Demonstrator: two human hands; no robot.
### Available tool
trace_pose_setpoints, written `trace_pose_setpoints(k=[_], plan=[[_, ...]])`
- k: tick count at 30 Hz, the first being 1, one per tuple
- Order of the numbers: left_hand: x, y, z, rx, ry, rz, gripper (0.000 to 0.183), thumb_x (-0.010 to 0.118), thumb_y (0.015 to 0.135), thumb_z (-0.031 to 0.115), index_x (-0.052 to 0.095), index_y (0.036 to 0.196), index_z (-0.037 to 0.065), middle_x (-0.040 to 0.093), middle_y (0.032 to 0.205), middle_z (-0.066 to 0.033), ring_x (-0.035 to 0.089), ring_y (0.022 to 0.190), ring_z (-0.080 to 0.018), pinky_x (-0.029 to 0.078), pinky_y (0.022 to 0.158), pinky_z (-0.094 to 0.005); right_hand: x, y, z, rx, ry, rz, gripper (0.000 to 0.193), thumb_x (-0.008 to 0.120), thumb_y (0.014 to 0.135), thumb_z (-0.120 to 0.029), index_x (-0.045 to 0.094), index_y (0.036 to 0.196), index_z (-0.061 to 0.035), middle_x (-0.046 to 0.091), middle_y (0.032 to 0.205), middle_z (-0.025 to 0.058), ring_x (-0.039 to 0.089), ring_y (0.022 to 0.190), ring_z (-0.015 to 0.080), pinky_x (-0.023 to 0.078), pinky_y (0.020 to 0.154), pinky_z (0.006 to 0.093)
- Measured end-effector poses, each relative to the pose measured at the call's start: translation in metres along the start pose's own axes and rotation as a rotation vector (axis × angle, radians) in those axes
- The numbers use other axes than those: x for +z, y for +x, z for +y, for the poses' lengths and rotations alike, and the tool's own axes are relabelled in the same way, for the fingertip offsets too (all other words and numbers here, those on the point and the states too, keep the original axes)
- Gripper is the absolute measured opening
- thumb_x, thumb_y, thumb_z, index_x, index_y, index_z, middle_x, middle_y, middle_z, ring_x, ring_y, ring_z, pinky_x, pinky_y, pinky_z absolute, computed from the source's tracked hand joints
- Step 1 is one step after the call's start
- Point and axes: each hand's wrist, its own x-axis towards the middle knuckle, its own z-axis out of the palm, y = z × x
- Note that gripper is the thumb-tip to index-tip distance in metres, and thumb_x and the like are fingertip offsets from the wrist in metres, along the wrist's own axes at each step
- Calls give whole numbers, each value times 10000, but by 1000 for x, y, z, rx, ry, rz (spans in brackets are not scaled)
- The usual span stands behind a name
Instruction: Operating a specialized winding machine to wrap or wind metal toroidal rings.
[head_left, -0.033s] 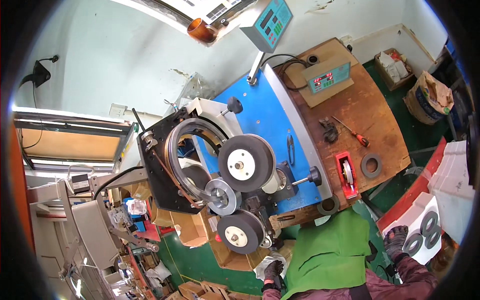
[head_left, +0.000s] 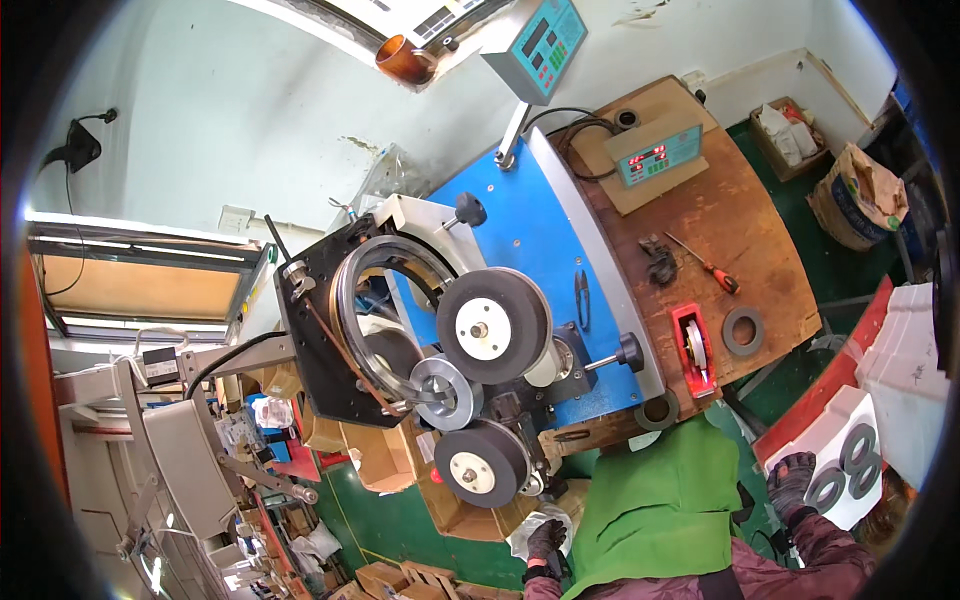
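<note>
My left hand (head_left: 546,540), in a dark glove, is low in the view beside a clear plastic bag (head_left: 522,536). Its fingers are curled in; whether anything is inside them is hidden. At the lower right, my gloved right hand (head_left: 792,482) rests open at the left edge of a white board (head_left: 838,455), with several dark grey rings (head_left: 858,447) next to it. Before me stands a blue machine (head_left: 545,250) with two black wheels (head_left: 495,325). Between the wheels sits a metal roller (head_left: 446,392), lying against a large steel ring (head_left: 350,290).
A green apron (head_left: 660,500) covers my lap. The wooden table (head_left: 720,225) carries a red tape dispenser (head_left: 692,350), a screwdriver (head_left: 715,272), a loose ring (head_left: 742,332) and a lit display box (head_left: 658,156). Cardboard boxes (head_left: 380,455) stand below the machine.
</note>
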Motion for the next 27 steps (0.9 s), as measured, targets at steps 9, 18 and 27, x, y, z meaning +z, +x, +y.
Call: trace_pose_setpoints(k=[9, 18, 27], plan=[[5, -12, 19, 514, 625, -130, 278, 513, 842, 193, 527, 1091, 71, 581, 1075, -97, 576, 907, -282, 469, 697, -376, 3, 1, 2, -43, -16, 32, 242, 546, 658, -282, 584, 764, -68, 519, 888, 128, 450, 950, 315, 246, 959, 505], [22, -9, 24, -74, -163, 15, 253, 449, 884, 220, 555, 1061, 75, 590, 1043, -94, 580, 872, -267, 475, 664, -365, 14, -6, 6, 2, 98, 28, 224, 544, 641, -277, 558, 739, -76, 508, 859, 123, 452, 944, 320, 246, 959, 514], [23, -7, 14, -112, -28, 4, 333, 418, 901, 283, 514, 1133, 64, 584, 1102, -79, 583, 918, -243, 465, 682, -339, 5, -3, 0, 18, 21, -8, 220, 547, 645, -290, 574, 711, -81, 511, 848, 115, 442, 963, 318, 221, 973, 522]])
